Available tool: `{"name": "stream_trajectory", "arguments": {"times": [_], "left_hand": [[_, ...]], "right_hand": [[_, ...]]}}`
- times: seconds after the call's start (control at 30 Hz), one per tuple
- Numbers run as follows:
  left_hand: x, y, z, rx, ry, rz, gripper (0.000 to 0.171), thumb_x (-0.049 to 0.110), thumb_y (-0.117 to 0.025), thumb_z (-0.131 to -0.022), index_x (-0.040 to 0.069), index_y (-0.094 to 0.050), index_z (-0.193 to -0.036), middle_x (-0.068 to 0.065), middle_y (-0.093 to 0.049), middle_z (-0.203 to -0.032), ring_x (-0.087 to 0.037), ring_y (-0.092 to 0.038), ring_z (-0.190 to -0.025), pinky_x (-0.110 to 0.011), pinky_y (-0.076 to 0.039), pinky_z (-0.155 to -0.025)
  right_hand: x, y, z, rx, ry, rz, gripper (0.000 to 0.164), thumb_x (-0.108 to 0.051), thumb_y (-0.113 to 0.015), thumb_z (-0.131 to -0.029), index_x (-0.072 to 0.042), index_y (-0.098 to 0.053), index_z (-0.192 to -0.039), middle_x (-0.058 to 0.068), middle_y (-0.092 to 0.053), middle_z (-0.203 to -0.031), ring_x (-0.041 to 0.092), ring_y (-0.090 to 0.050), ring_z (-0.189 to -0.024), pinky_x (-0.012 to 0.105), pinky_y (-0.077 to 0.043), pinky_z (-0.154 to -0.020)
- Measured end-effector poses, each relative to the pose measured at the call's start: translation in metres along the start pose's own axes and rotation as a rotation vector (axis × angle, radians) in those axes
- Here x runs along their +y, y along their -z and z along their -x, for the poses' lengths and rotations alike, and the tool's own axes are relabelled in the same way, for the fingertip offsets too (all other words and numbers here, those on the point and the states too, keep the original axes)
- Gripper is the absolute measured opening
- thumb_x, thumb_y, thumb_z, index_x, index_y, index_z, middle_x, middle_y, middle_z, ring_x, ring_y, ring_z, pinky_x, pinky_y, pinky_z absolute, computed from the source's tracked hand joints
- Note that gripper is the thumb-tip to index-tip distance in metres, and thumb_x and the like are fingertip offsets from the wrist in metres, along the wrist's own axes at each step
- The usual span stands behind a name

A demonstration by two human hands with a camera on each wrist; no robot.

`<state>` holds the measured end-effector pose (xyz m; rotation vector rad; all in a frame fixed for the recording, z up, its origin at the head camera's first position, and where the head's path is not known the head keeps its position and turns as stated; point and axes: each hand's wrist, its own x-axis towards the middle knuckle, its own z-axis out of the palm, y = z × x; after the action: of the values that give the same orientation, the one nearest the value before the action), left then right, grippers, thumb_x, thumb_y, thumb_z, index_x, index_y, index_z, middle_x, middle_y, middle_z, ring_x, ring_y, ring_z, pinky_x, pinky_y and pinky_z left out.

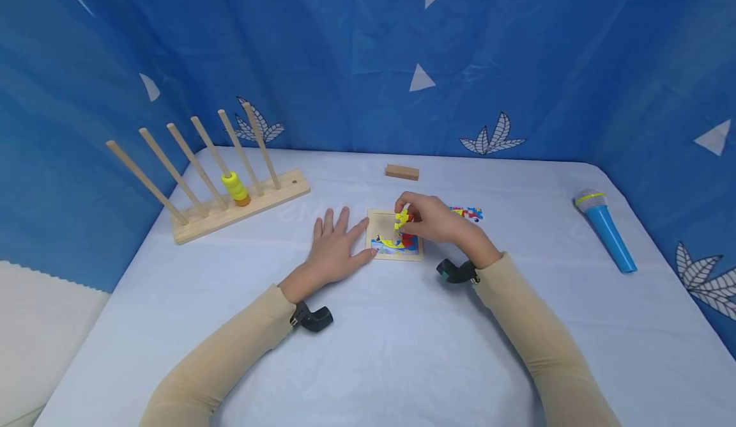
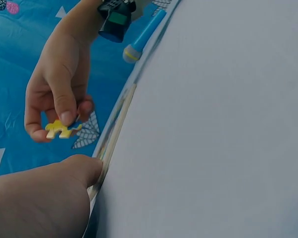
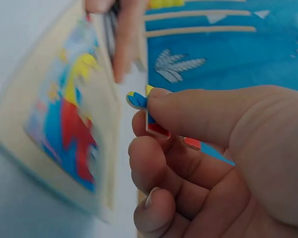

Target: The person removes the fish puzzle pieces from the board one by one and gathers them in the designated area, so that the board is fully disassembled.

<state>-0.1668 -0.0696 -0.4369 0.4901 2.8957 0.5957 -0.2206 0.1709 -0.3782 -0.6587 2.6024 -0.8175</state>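
Observation:
My right hand [image 1: 434, 219] pinches a yellow, blue and red jigsaw piece [image 3: 156, 121] between thumb and fingers. In the left wrist view the same jigsaw piece [image 2: 62, 129] shows its yellow knobbed edge. Beneath that hand lies a square wooden puzzle board [image 1: 379, 222], its near and right parts filled with coloured pieces and its upper left bare. My left hand [image 1: 336, 251] rests flat on the table with spread fingers, thumb and forefinger at the board's left edge. More jigsaw pieces [image 1: 473, 213] lie on the table beyond my right hand, partly hidden by it.
A wooden rack with upright pegs [image 1: 241, 216] stands at the left; one peg carries yellow and orange beads [image 1: 236, 188]. Behind the puzzle board lies a small wooden block [image 1: 402, 172]. A blue toy microphone [image 1: 609, 232] lies at the right. Blue cloth [image 1: 368, 62] hangs behind the table.

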Motion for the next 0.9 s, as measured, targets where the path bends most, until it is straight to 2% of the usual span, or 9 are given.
{"name": "stream_trajectory", "arguments": {"times": [0.1,0.27,0.47,0.63,0.9], "left_hand": [[0.001,0.0,0.001,0.004,0.001,0.009,0.074,0.058,-0.055,-0.096,0.022,-0.038,-0.159,-0.023,-0.013,-0.17,-0.053,0.001,-0.156,-0.069,-0.001,-0.124],[0.001,-0.001,0.002,0.009,0.002,0.015,0.074,0.056,-0.056,-0.096,0.022,-0.039,-0.159,-0.023,-0.013,-0.17,-0.053,0.001,-0.156,-0.069,-0.001,-0.124],[0.0,0.0,0.003,-0.003,0.007,0.013,0.074,0.058,-0.054,-0.096,0.023,-0.037,-0.159,-0.022,-0.011,-0.171,-0.052,0.003,-0.157,-0.068,0.0,-0.124],[-0.001,0.0,0.002,-0.001,0.006,0.013,0.074,0.058,-0.055,-0.097,0.023,-0.037,-0.16,-0.022,-0.011,-0.171,-0.051,0.003,-0.157,-0.068,0.001,-0.124],[-0.001,0.0,0.001,-0.002,-0.002,0.016,0.074,0.058,-0.054,-0.097,0.023,-0.036,-0.16,-0.022,-0.011,-0.171,-0.051,0.004,-0.157,-0.069,0.0,-0.124]], "right_hand": [[0.009,0.011,0.009,0.032,-0.034,-0.006,0.029,-0.011,-0.072,-0.093,-0.012,-0.057,-0.118,0.009,-0.066,-0.089,0.022,-0.056,-0.076,0.03,-0.05,-0.071],[0.04,0.027,0.027,0.064,-0.129,-0.001,0.024,-0.008,-0.064,-0.098,-0.01,-0.058,-0.12,0.012,-0.064,-0.092,0.022,-0.057,-0.076,0.03,-0.049,-0.069],[0.07,0.032,0.045,0.09,-0.214,0.027,0.027,-0.007,-0.064,-0.097,-0.007,-0.063,-0.124,0.015,-0.064,-0.099,0.024,-0.057,-0.081,0.029,-0.05,-0.07],[0.08,0.031,0.047,0.1,-0.246,0.031,0.032,-0.008,-0.067,-0.096,-0.007,-0.063,-0.128,0.014,-0.063,-0.097,0.023,-0.056,-0.083,0.028,-0.049,-0.07],[0.08,0.029,0.046,0.116,-0.283,0.035,0.035,-0.01,-0.07,-0.095,-0.006,-0.061,-0.128,0.011,-0.058,-0.089,0.022,-0.053,-0.077,0.028,-0.046,-0.066]]}}
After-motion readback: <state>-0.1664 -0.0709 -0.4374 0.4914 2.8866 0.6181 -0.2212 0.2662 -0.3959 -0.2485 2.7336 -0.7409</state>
